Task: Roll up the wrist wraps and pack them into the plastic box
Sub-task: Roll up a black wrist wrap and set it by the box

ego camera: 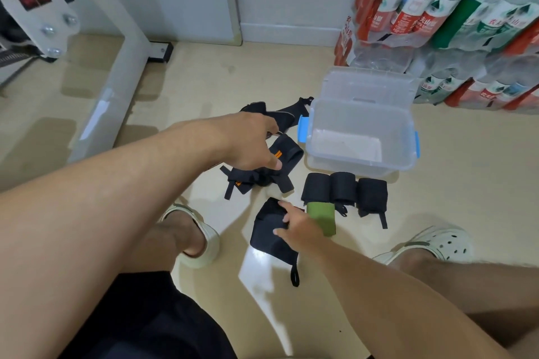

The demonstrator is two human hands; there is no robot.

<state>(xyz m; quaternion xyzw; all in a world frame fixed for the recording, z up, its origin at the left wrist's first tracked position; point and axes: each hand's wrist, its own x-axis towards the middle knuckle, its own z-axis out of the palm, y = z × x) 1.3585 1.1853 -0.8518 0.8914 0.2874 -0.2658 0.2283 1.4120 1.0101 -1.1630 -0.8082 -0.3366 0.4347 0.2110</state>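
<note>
1. While the person crouched over the pale floor (452, 183), the head view showed the left hand (248, 140) reaching forward onto a loose heap of black wrist wraps with orange marks (262, 175); its fingers were curled down onto the heap, the thumb tip lying on the fabric, though whether they pinched a strap could not be told.
2. The right hand (297, 221) lay on a flattened black wrap (271, 230) nearer the feet, with the index finger stretched out straight, the thumb spread apart from it, and the fingers pressing on the cloth rather than closing round it.
3. A loop strap (294, 275) trailed from that wrap's near corner.
4. Three rolled black wraps (344, 189) stood side by side, touching, just in front of the plastic box (361, 137), and a green roll (322, 217) lay against the leftmost one, just beside the right hand.
5. The clear box sat open on the floor with blue latches (303, 128) at its ends, its lid (367, 84) tipped up behind it; no wrap showed inside.
6. More black wraps (280, 114) lay beyond the left hand, beside the box.
7. Packs of bottled water (437, 17) were stacked behind the box, a white equipment frame (116, 73) stood at the left, and pale clogs (437, 242) were on both feet.
</note>
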